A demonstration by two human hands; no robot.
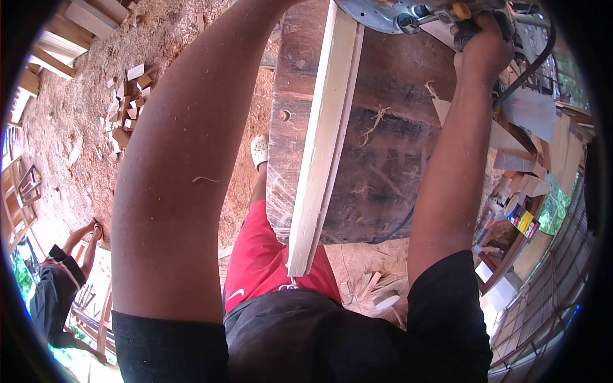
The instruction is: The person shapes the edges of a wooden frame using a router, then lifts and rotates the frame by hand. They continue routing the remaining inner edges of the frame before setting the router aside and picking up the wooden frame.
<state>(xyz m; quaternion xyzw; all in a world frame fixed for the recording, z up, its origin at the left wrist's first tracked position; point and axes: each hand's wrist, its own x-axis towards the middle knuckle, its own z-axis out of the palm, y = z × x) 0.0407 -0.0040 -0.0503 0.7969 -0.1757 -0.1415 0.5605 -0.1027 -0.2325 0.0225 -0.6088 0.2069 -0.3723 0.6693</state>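
Observation:
A power tool with a rounded metal base plate [373,14] sits at the top edge of the view, partly cut off. My right hand [485,39] is wrapped round its dark handle, by a yellow knob. My left arm reaches up past the top edge, so that hand is out of sight. Under the plate, a long pale wooden strip [319,140] with a grooved, stepped edge runs down the dark wooden workbench [389,153]. Its near end sticks out over the bench edge, close to my red shorts. Thin curled shavings lie on the bench.
A black cable [531,69] curves down on the right. Offcuts [128,105] are heaped on the sawdust-covered floor at left. Another person [59,281] is at the lower left. Boards [527,115] and a cluttered shelf [504,239] stand at right.

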